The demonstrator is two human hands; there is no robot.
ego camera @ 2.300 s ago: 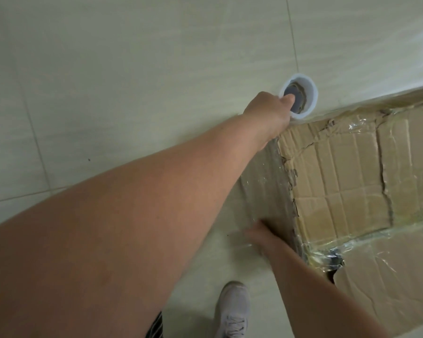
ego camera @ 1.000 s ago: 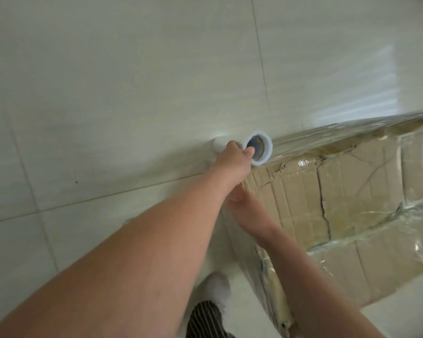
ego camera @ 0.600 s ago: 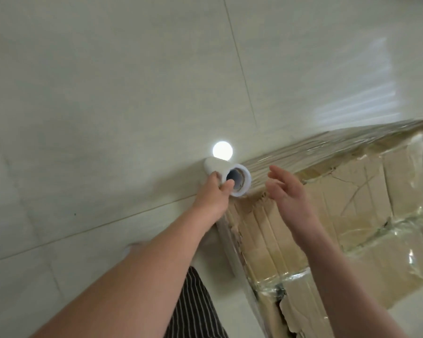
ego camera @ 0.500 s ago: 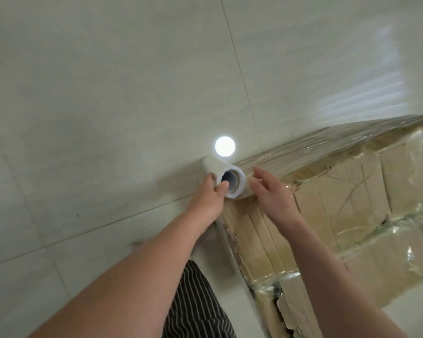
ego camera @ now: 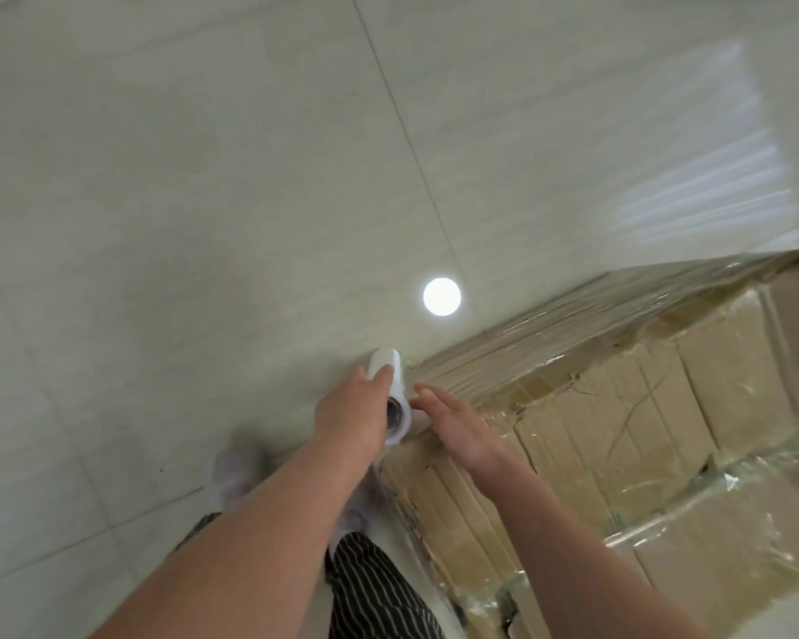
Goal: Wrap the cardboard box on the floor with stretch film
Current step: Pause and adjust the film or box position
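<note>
The big cardboard box (ego camera: 619, 435) sits on the floor (ego camera: 204, 177), to the right of both hands. Its top is torn and shiny with clear film (ego camera: 550, 325). The white roll (ego camera: 390, 366) of film is at the box's far left corner, and the film runs from it along the far side of the box.

The left hand (ego camera: 351, 417) is curled round the roll and holds it. The right hand (ego camera: 455, 424) is just beside the roll's near end, over the box corner. Its fingers are straight and spread, holding nothing. I cannot tell if it touches the roll. A round spot of light (ego camera: 441, 297) shines on the floor past the roll.
</note>
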